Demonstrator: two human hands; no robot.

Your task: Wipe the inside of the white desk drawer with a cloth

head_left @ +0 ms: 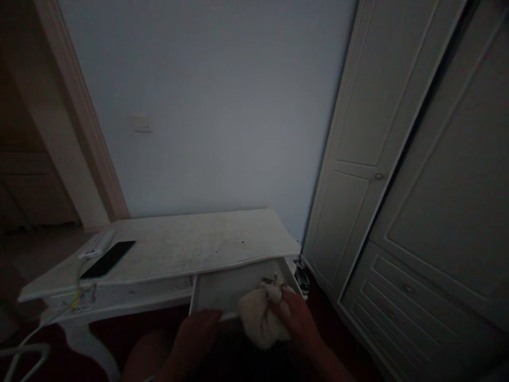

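Observation:
A pulled-out drawer (pixel 226 284) of the white table (pixel 191 241) is in front of me. My left hand (pixel 201 326) is on the left part of its front edge, fingers curled over the top. A bunched, cream-coloured cloth (pixel 260 318) hangs over the right part of the drawer front. My right hand (pixel 296 315) is closed on the cloth from its right side. The cloth's upper end is gathered into a knot-like bunch above the drawer. Dim light leaves my fingertips and the drawer's front face partly hidden.
A dark phone (pixel 108 260) lies on the table's left end beside a white power strip (pixel 97 245). A cable (pixel 47 321) hangs off that end. Dark shoe-like items (pixel 302 278) are right of the drawer. A tall white wardrobe (pixel 353 175) stands at the right.

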